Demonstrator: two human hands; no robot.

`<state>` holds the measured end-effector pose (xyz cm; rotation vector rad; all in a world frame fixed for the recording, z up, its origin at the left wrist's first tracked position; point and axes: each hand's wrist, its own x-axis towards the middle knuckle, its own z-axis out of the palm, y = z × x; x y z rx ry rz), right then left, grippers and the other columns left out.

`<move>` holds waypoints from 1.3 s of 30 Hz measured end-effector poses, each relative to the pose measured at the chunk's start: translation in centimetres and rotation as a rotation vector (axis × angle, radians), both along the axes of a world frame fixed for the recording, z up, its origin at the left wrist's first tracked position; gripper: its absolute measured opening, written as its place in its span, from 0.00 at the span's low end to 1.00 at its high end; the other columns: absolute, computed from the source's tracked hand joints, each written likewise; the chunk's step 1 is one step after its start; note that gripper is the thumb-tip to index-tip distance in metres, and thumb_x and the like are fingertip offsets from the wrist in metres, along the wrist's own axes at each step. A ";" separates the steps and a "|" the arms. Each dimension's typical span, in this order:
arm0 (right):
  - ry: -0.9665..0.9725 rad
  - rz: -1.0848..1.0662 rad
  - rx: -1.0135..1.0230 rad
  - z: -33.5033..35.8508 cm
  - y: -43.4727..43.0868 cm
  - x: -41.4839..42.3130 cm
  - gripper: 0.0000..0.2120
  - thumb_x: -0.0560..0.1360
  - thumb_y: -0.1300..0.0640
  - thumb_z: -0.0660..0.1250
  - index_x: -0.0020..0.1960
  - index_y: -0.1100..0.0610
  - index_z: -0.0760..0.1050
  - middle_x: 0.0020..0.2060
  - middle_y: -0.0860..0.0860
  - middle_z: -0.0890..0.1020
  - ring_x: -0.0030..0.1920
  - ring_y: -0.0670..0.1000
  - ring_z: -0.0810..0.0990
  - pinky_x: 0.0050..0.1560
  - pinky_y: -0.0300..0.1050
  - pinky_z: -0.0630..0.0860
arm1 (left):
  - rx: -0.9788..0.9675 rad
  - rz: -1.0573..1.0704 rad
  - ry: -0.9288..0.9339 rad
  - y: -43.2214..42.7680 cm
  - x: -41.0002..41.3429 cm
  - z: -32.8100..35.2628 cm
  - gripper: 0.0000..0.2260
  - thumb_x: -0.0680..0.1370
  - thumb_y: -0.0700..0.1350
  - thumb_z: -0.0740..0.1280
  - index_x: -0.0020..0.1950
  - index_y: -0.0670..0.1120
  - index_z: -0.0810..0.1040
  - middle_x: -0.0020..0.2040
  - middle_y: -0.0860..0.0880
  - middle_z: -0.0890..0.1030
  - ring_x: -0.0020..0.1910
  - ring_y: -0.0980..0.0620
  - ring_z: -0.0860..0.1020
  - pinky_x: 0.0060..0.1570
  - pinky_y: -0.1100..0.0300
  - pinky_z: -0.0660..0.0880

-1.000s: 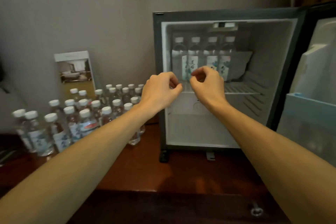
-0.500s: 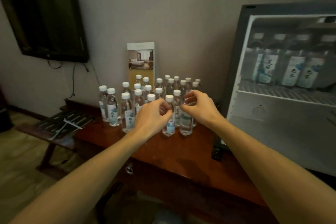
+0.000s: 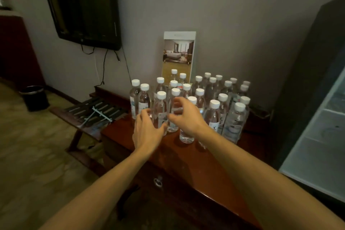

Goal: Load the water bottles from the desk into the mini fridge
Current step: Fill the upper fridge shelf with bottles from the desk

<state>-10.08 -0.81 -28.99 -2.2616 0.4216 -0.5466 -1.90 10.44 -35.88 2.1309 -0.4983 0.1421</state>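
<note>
Over twenty water bottles (image 3: pixel 214 114) crowd the counter (image 3: pixel 186 157) left of the mini fridge (image 3: pixel 302 84); most loading seems left. Left hand (image 3: pixel 147 130) and right hand (image 3: pixel 186 117) reach the near row, each grip open, empty.

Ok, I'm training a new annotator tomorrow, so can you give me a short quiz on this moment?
1. True or false: every water bottle on the desk stands upright and capped.
2. What leans against the wall behind them? A) a brochure B) a mirror C) a kettle
3. On which side of the bottles does the mini fridge stand?
Key: 1 true; 2 A; 3 the right.
</note>
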 end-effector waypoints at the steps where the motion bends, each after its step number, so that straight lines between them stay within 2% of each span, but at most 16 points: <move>1: 0.000 0.001 -0.005 -0.1 0.2 0.9 0.27 0.78 0.59 0.73 0.75 0.56 0.69 0.64 0.48 0.79 0.60 0.49 0.79 0.63 0.50 0.80 | 0.002 -0.009 0.035 0.0 0.7 -0.4 0.31 0.76 0.57 0.75 0.73 0.52 0.65 0.72 0.47 0.72 0.69 0.44 0.74 0.59 0.46 0.74; 4: 0.009 -0.047 -0.029 -0.5 0.5 3.7 0.27 0.77 0.57 0.73 0.73 0.55 0.69 0.67 0.51 0.78 0.65 0.53 0.78 0.65 0.55 0.79 | 0.000 -0.056 0.093 -0.1 2.8 -1.5 0.31 0.75 0.57 0.75 0.74 0.52 0.66 0.71 0.48 0.74 0.68 0.44 0.75 0.60 0.47 0.75; 10: 0.064 -0.181 -0.120 -1.8 0.7 7.1 0.27 0.77 0.52 0.73 0.72 0.53 0.68 0.69 0.53 0.70 0.66 0.57 0.76 0.65 0.58 0.77 | -0.018 -0.123 0.162 -1.3 5.1 -2.2 0.22 0.75 0.55 0.76 0.65 0.53 0.73 0.60 0.49 0.83 0.60 0.47 0.81 0.58 0.45 0.79; 12: 0.062 -0.222 -0.130 -2.2 0.8 7.7 0.25 0.77 0.51 0.73 0.71 0.52 0.69 0.68 0.53 0.71 0.64 0.58 0.77 0.64 0.58 0.78 | -0.021 -0.130 0.173 -1.7 5.4 -2.3 0.20 0.75 0.53 0.76 0.63 0.51 0.73 0.58 0.48 0.83 0.58 0.47 0.81 0.56 0.48 0.79; 15: 0.056 -0.239 -0.122 -2.3 1.0 7.9 0.26 0.76 0.51 0.74 0.70 0.51 0.69 0.68 0.53 0.71 0.63 0.59 0.78 0.63 0.58 0.79 | -0.015 -0.119 0.146 -1.7 5.5 -2.3 0.17 0.75 0.52 0.77 0.57 0.53 0.72 0.54 0.52 0.83 0.55 0.50 0.81 0.49 0.56 0.74; 18: 0.047 -0.211 -0.130 -2.0 1.2 7.3 0.25 0.76 0.50 0.74 0.70 0.49 0.69 0.67 0.52 0.71 0.62 0.57 0.79 0.61 0.57 0.80 | -0.042 -0.127 0.114 -0.8 4.8 -2.2 0.18 0.73 0.54 0.78 0.56 0.54 0.74 0.49 0.58 0.81 0.51 0.54 0.81 0.48 0.57 0.75; 20: 0.049 -0.198 -0.153 -1.4 1.3 6.3 0.25 0.77 0.49 0.74 0.71 0.49 0.69 0.66 0.52 0.71 0.62 0.56 0.78 0.61 0.55 0.79 | -0.049 -0.144 0.090 0.0 4.0 -1.8 0.19 0.71 0.56 0.79 0.57 0.56 0.74 0.49 0.58 0.81 0.51 0.54 0.82 0.51 0.53 0.80; 23: 0.023 -0.167 -0.137 -0.2 1.8 4.6 0.29 0.76 0.47 0.74 0.73 0.50 0.69 0.66 0.51 0.74 0.64 0.54 0.77 0.62 0.53 0.78 | -0.034 -0.163 0.047 1.1 2.6 -0.4 0.20 0.71 0.59 0.78 0.56 0.57 0.74 0.48 0.59 0.81 0.49 0.54 0.82 0.50 0.50 0.81; 26: -0.034 -0.113 -0.054 1.4 2.4 2.3 0.31 0.74 0.48 0.77 0.72 0.52 0.70 0.61 0.47 0.80 0.60 0.50 0.80 0.61 0.54 0.80 | -0.048 -0.185 0.011 1.9 0.9 1.7 0.20 0.70 0.58 0.79 0.56 0.58 0.73 0.47 0.60 0.80 0.48 0.57 0.81 0.50 0.51 0.81; 29: -0.054 -0.101 -0.022 3.3 2.6 -0.6 0.27 0.74 0.49 0.77 0.69 0.53 0.72 0.59 0.48 0.82 0.59 0.51 0.81 0.60 0.54 0.81 | -0.045 -0.218 -0.050 2.5 -1.4 4.0 0.20 0.70 0.57 0.79 0.55 0.58 0.73 0.47 0.60 0.79 0.47 0.56 0.80 0.47 0.54 0.78; 33: -0.125 -0.121 0.001 5.8 2.2 -5.3 0.24 0.72 0.49 0.79 0.62 0.52 0.73 0.48 0.43 0.80 0.52 0.48 0.81 0.56 0.53 0.83 | -0.056 -0.344 -0.076 2.5 -4.6 6.9 0.19 0.71 0.53 0.80 0.55 0.55 0.74 0.49 0.56 0.81 0.48 0.55 0.80 0.46 0.57 0.78; 36: -0.161 -0.192 -0.043 7.5 1.4 -9.4 0.21 0.70 0.48 0.79 0.57 0.52 0.75 0.45 0.44 0.82 0.46 0.47 0.83 0.52 0.54 0.84 | -0.065 -0.442 -0.103 1.4 -7.3 8.7 0.21 0.69 0.53 0.81 0.56 0.54 0.75 0.48 0.55 0.82 0.47 0.54 0.81 0.48 0.50 0.82; 39: -0.213 -0.260 -0.084 8.9 0.5 -13.7 0.22 0.70 0.47 0.79 0.58 0.51 0.75 0.48 0.45 0.83 0.48 0.48 0.84 0.51 0.56 0.84 | -0.103 -0.515 -0.096 -0.4 -10.4 10.5 0.23 0.66 0.55 0.82 0.55 0.54 0.75 0.48 0.54 0.83 0.47 0.52 0.83 0.50 0.46 0.83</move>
